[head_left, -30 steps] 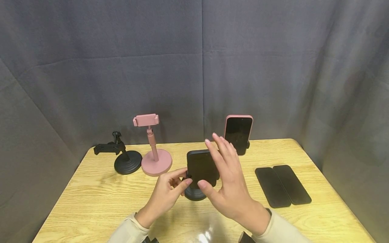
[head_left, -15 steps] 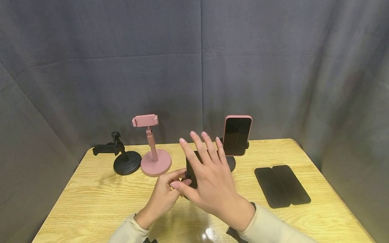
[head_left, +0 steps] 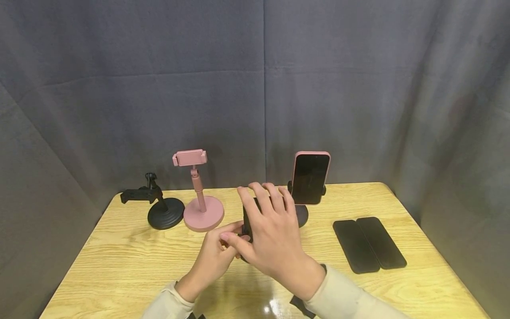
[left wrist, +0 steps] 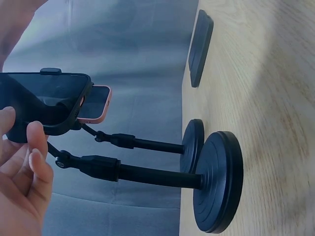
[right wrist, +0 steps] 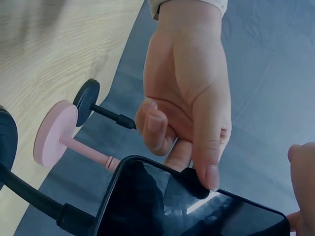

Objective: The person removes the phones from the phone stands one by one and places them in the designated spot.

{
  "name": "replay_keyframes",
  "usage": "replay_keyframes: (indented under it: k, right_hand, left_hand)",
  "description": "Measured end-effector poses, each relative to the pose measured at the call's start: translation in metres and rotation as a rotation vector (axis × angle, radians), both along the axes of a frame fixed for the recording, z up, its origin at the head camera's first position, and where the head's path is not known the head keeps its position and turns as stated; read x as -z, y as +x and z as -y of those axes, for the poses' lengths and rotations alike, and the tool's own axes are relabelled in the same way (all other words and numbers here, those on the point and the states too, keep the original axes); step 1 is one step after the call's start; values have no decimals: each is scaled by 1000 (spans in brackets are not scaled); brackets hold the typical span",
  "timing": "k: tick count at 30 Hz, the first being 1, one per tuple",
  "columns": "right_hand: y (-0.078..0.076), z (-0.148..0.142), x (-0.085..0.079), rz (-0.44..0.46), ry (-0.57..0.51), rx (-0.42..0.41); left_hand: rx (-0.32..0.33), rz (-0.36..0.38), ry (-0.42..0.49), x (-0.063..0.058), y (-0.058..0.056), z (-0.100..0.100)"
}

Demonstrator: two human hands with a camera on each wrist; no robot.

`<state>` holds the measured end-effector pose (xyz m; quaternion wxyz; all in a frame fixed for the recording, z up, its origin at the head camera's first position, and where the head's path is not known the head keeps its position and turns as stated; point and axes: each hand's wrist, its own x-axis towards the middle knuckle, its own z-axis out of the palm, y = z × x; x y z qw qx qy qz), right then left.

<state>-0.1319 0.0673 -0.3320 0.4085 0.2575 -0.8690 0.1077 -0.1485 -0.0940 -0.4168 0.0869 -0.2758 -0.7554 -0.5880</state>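
Note:
A black phone (left wrist: 49,96) sits in the clamp of a black phone stand (left wrist: 152,176), its screen facing the person. My left hand (head_left: 213,254) pinches the clamp arm at the phone's left edge, thumb (right wrist: 209,169) in front and fingers behind, as the right wrist view shows. My right hand (head_left: 275,237) lies across the phone in the head view and covers most of it. Its fingers bend over the top edge, while its thumb (head_left: 237,243) stretches left above my left hand. The right fingertips are hidden from the head camera.
Behind stands another black stand holding a pink-edged phone (head_left: 311,177). A pink phone stand (head_left: 203,215) and a black stand (head_left: 165,215) are at the back left. Two dark flat phone-shaped slabs (head_left: 368,243) lie side by side at right on the wooden table (head_left: 131,270).
My right hand has moved left across the phone, and its straight fingers have bent over the top edge. My left hand keeps its pinch on the clamp.

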Motion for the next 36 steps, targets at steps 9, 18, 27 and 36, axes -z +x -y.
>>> replay_keyframes:
  k: [9, 18, 27, 36]
  right_hand:
    - [-8, 2, 8, -75, -24, 22]
    - [-14, 4, 12, -154, -67, 14]
    - [-17, 6, 14, -183, -78, 18]
    - [-18, 8, 15, -210, -77, 20]
  left_hand:
    - [-16, -17, -22, 0, 1, 0]
    - [-36, -40, -39, 0, 1, 0]
    - [-54, -79, -62, -1, -1, 2]
    - [-66, -143, -64, -1, -4, 0]
